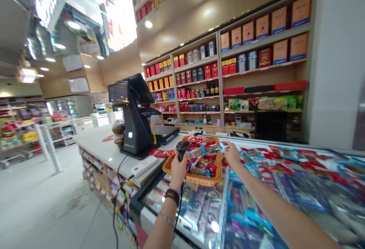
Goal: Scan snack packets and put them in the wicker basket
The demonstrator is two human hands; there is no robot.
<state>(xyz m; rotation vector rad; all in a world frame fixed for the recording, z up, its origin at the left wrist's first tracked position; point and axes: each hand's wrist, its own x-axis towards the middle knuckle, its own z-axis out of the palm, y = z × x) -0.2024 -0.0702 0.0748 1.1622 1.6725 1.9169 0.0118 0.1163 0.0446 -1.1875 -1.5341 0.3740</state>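
Pale floor point(62, 199) spreads across the lower left of the frame, running up to a white counter point(97, 138). On that stands a black register point(137, 127), left of centre, with a white device point(145, 165) below it. Near the middle, the left hand point(178, 168) has its fingers wrapped around a black scanner point(183, 146), whose cord drops past the wrist. Just right of the scanner, a wicker basket point(203, 181) heaped with red and blue packets point(196, 154) sits at centre. Beside its right rim is the right hand point(232, 154), fingers loosely spread; whether they touch the rim I can't tell. More packets point(291, 153) lie farther right, below shelves point(265, 66) of boxes at upper right.
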